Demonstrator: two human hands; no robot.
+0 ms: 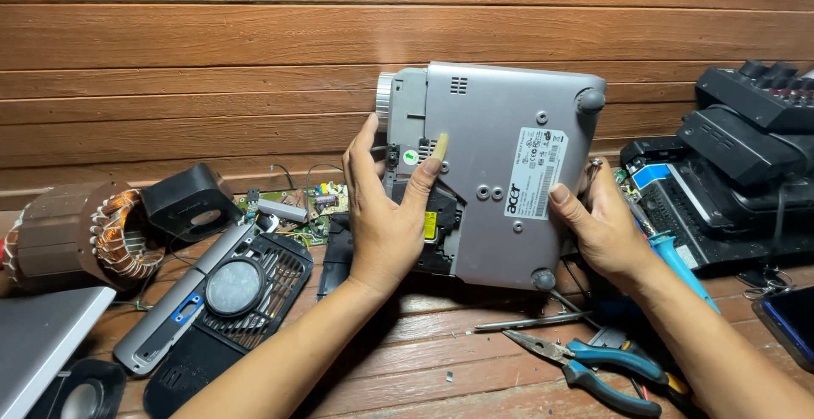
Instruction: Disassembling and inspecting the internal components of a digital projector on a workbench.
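- Grey plastic projector (500, 173), tilted on its near edge: left hand (386, 207) and right hand (598, 224) clamp opposite sides.
- Slip risk: it could drop onto blue-handled pliers (593, 364) on the wooden tabletop (424, 360).

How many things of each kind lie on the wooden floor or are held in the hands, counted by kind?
Grey box-shaped projector, held by left hand and right hand: 1
Blue-handled pliers: 1
Blue-handled screwdriver: 1
Copper-wound motor stator: 1
Green circuit board: 1
Black round speakers: 2
Total: 7
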